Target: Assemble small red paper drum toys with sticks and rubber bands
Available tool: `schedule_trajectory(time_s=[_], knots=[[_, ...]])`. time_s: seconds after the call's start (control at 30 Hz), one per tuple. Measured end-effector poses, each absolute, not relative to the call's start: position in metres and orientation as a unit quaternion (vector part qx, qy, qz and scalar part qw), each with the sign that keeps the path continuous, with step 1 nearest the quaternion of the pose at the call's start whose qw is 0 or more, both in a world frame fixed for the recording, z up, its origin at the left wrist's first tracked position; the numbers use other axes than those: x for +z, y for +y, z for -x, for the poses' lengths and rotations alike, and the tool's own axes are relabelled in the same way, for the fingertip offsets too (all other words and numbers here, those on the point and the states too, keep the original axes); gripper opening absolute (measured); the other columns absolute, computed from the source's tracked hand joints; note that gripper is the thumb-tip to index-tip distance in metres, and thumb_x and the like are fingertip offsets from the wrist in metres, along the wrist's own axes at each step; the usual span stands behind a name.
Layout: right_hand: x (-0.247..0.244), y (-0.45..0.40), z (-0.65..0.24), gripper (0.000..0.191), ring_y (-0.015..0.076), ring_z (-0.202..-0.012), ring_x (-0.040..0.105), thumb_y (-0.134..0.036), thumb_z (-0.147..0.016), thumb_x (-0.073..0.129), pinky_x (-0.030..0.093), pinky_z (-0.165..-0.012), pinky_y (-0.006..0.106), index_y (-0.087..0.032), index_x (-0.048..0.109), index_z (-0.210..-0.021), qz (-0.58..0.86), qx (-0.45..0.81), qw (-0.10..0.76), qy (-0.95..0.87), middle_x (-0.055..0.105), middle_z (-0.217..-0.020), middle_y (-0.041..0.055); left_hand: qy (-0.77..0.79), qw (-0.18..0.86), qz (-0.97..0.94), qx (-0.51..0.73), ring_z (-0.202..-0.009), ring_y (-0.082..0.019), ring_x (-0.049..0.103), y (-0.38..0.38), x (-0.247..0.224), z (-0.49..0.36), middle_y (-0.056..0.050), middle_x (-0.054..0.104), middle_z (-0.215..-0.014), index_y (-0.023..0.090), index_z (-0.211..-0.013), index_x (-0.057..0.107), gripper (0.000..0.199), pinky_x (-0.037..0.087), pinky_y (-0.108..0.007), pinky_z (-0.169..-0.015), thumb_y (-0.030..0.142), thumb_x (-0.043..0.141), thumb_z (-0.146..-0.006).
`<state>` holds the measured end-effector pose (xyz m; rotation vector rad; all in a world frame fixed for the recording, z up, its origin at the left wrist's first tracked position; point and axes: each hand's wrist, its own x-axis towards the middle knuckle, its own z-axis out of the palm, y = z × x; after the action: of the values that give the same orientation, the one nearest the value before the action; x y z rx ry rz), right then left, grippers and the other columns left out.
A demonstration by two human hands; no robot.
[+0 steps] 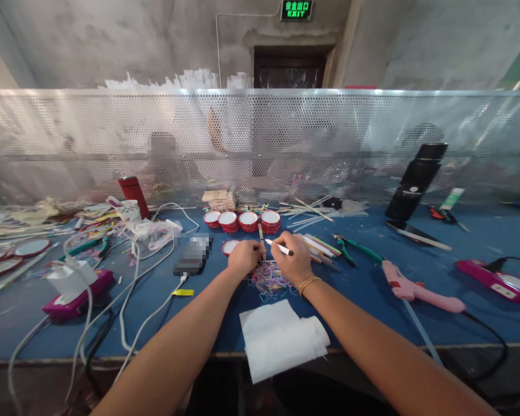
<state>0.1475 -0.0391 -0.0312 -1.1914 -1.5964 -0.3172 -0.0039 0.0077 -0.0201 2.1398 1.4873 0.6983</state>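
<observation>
Pen in right hand, tip indistinct

Lit softly, medium-bright overall. Glowing green at top from rectangular black-framed exit sign. Washed with pale glare across silvery perforated metal screen, brightest along its top edge; hazy and hard to read through the holes. Dimming toward the near edge of blue bench, near-black below. Fairly clear around bare left hand and bare right hand, yet too soft for fine detail in tangled multicoloured strands. Stretched toward the sides, with outward lean in tall black cylindrical bottle. Pixelated over dark rectangular phone and in patches on the screen.
</observation>
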Motion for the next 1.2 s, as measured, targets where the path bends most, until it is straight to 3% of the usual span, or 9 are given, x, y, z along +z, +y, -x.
schedule_trajectory(time_s=[0.53, 0.8, 1.2], knots=[[-0.029, -0.041, -0.1476, 0.012, 0.0201, -0.067, 0.052, -0.019, -0.078, 0.057, 0.037, -0.071, 0.034, -0.024, 0.05, -0.069, 0.5, -0.115, 0.549, -0.66, 0.06, -0.065, -0.0002, 0.533, 0.22, -0.777, 0.253, -0.063, -0.013, 0.057, 0.0085, -0.0203, 0.004, 0.0, 0.069, -0.069, 0.02, -0.075, 0.073, 0.019, 0.035, -0.023, -0.057, 0.03, 0.06, -0.083], [-0.0303, -0.0408, -0.1456, 0.017, 0.0195, -0.066, 0.051, -0.019, -0.079, 0.056, 0.038, -0.069, 0.033, -0.024, 0.047, -0.066, 0.484, -0.113, 0.549, -0.672, 0.056, -0.062, -0.0008, 0.538, 0.22, -0.775, 0.249, -0.062, -0.013, 0.056, 0.008, -0.0198, 0.0044, 0.0, 0.067, -0.066, 0.019, -0.075, 0.073, 0.02, 0.032, -0.023, -0.055, 0.031, 0.059, -0.083], [-0.0311, -0.0405, -0.1451, 0.016, 0.0207, -0.069, 0.053, -0.021, -0.081, 0.056, 0.037, -0.068, 0.033, -0.024, 0.049, -0.067, 0.488, -0.106, 0.531, -0.684, 0.06, -0.064, 0.0007, 0.535, 0.22, -0.775, 0.255, -0.064, -0.014, 0.058, 0.0082, -0.0213, 0.0042, -0.001, 0.07, -0.073, 0.021, -0.083, 0.076, 0.02, 0.035, -0.023, -0.057, 0.031, 0.059, -0.083]])
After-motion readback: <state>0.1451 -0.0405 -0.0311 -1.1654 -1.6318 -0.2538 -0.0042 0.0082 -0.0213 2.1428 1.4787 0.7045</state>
